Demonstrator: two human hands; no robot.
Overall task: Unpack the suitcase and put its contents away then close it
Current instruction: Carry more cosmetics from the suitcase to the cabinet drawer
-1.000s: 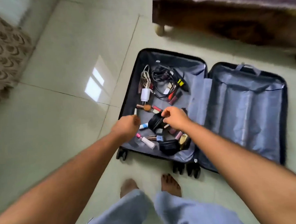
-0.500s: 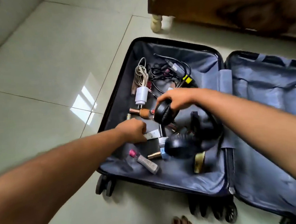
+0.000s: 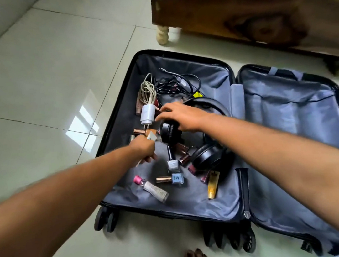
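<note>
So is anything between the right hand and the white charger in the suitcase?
Nothing visible. The right hand reaches over the black headphones, and its outstretched fingers end just beside the white charger, with only bare lining between. The left hand is lower down, gripping small items, out of that path.
</note>
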